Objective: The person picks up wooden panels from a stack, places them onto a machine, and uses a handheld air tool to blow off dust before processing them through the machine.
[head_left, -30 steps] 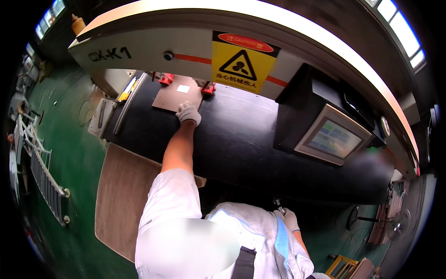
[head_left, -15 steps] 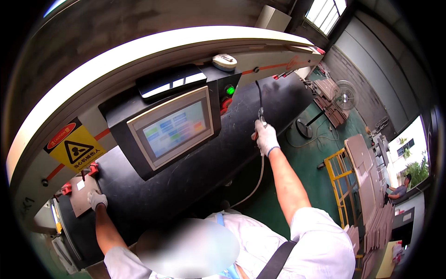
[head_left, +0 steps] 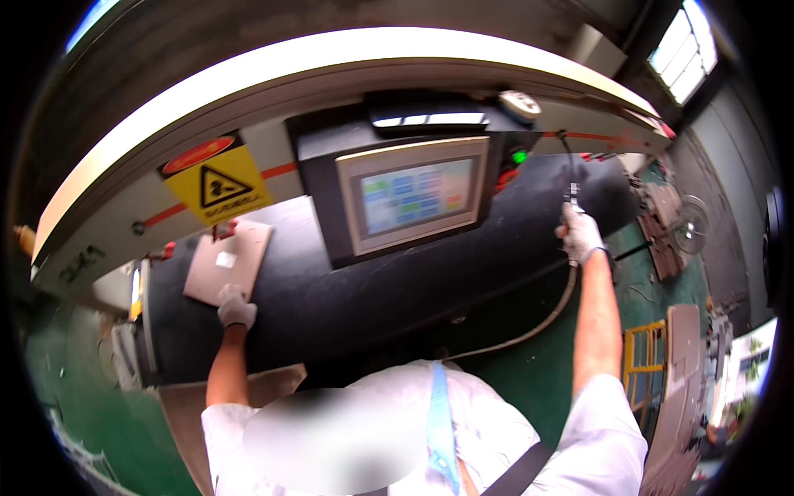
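My left hand (head_left: 237, 309), in a pale glove, rests at the near edge of a flat brown board (head_left: 223, 273) with a small white label. Its fingers lie stretched over the board's top. The board sits on a black work surface (head_left: 389, 289), its far edge under red clamps (head_left: 224, 231). At the right, my gloved right hand (head_left: 583, 234) is closed round an air blow gun (head_left: 572, 197) with a slim dark nozzle reaching away. From below that hand a beige hose (head_left: 556, 321) curves down to the left. The palm hides the gun's handle.
A control box with a lit touch screen (head_left: 416, 195) overhangs the surface, under a long machine beam bearing a yellow warning sign (head_left: 217, 183). A round fan (head_left: 690, 225), a yellow frame (head_left: 645, 355) and stacked brown boards (head_left: 676, 372) stand at right. A brown panel (head_left: 186, 422) lies near my left arm.
The view has turned, so the machine and both hands sit farther right and higher in the picture. My left hand stays at the board and my right keeps its grip on the air blow gun.
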`<act>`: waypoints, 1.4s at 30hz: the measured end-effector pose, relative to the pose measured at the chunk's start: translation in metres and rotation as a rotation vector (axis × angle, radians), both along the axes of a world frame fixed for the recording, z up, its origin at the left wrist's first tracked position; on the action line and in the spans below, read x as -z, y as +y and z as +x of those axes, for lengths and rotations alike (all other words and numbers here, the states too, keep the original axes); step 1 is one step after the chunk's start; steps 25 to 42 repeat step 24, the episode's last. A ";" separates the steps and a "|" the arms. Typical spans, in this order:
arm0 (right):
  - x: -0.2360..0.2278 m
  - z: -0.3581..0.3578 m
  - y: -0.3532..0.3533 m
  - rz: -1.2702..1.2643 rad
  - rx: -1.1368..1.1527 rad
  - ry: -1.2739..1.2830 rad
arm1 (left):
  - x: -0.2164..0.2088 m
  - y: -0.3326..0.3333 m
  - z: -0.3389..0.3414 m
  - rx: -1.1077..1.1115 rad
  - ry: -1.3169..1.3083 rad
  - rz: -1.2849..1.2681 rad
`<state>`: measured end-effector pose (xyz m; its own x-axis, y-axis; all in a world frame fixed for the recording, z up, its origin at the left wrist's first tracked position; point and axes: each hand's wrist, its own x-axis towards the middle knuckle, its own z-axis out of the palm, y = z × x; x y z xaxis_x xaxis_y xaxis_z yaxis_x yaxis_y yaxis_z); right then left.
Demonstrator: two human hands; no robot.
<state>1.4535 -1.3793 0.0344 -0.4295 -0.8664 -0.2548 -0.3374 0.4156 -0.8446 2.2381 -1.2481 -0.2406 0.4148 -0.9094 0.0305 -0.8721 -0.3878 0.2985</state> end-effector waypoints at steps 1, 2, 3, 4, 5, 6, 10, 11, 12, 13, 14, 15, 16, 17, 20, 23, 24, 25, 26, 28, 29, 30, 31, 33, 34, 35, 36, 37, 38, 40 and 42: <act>0.002 -0.001 0.008 -0.069 0.008 0.006 | 0.000 0.019 -0.001 0.024 -0.072 -0.053; 0.015 -0.007 0.016 -0.133 0.014 -0.022 | 0.001 0.040 0.003 0.052 -0.136 -0.100; 0.021 0.013 0.029 -0.067 -0.006 0.006 | -0.007 0.066 0.015 0.037 -0.164 -0.045; 0.020 0.031 0.046 -0.017 -0.022 0.049 | -0.016 0.084 0.025 0.026 -0.179 -0.004; 0.043 0.035 0.065 0.037 -0.065 0.053 | -0.024 0.084 0.032 -0.023 -0.130 0.221; 0.065 0.041 0.083 0.092 -0.101 0.059 | -0.023 0.095 0.027 -0.043 -0.126 0.227; 0.121 0.113 0.153 0.496 -0.631 0.103 | -0.019 0.108 -0.047 0.180 -0.227 0.090; 0.134 0.127 0.164 0.555 -0.710 0.094 | -0.009 0.106 -0.056 0.162 -0.229 0.098; 0.132 0.149 0.169 0.593 -0.783 0.119 | 0.008 0.101 -0.060 0.081 -0.245 0.064; 0.142 0.157 0.173 0.593 -0.812 0.112 | 0.022 0.093 -0.062 0.009 -0.259 0.024; 0.146 0.167 0.173 0.573 -0.850 0.136 | 0.032 0.090 -0.063 -0.007 -0.256 0.027; 0.150 0.175 0.172 0.550 -0.873 0.175 | 0.038 0.083 -0.063 -0.057 -0.283 0.001; 0.153 0.182 0.170 0.526 -0.897 0.212 | 0.042 0.077 -0.062 -0.108 -0.311 -0.025; 0.155 0.188 0.169 0.515 -0.907 0.256 | 0.046 0.074 -0.060 -0.144 -0.272 -0.039; 0.161 0.203 0.167 0.493 -0.911 0.253 | 0.032 0.044 -0.065 -0.265 -0.128 0.110; 0.166 0.213 0.170 0.498 -0.962 0.324 | 0.018 0.014 -0.066 -0.396 -0.042 0.178; 0.174 0.214 0.171 0.501 -0.994 0.350 | 0.034 0.008 -0.058 -0.447 -0.105 0.114; 0.174 0.214 0.171 0.501 -0.994 0.350 | 0.034 0.008 -0.058 -0.447 -0.105 0.114; 0.174 0.214 0.171 0.501 -0.994 0.350 | 0.034 0.008 -0.058 -0.447 -0.105 0.114; 0.174 0.214 0.171 0.501 -0.994 0.350 | 0.034 0.008 -0.058 -0.447 -0.105 0.114; 0.174 0.214 0.171 0.501 -0.994 0.350 | 0.034 0.008 -0.058 -0.447 -0.105 0.114; 0.174 0.214 0.171 0.501 -0.994 0.350 | 0.034 0.008 -0.058 -0.447 -0.105 0.114; 0.174 0.214 0.171 0.501 -0.994 0.350 | 0.034 0.008 -0.058 -0.447 -0.105 0.114; 0.174 0.214 0.171 0.501 -0.994 0.350 | 0.034 0.008 -0.058 -0.447 -0.105 0.114; 0.174 0.214 0.171 0.501 -0.994 0.350 | 0.034 0.008 -0.058 -0.447 -0.105 0.114; 0.174 0.214 0.171 0.501 -0.994 0.350 | 0.034 0.008 -0.058 -0.447 -0.105 0.114; 0.174 0.214 0.171 0.501 -0.994 0.350 | 0.034 0.008 -0.058 -0.447 -0.105 0.114; 0.174 0.214 0.171 0.501 -0.994 0.350 | 0.034 0.008 -0.058 -0.447 -0.105 0.114; 0.174 0.214 0.171 0.501 -0.994 0.350 | 0.034 0.008 -0.058 -0.447 -0.105 0.114; 0.174 0.214 0.171 0.501 -0.994 0.350 | 0.034 0.008 -0.058 -0.447 -0.105 0.114; 0.174 0.214 0.171 0.501 -0.994 0.350 | 0.034 0.008 -0.058 -0.447 -0.105 0.114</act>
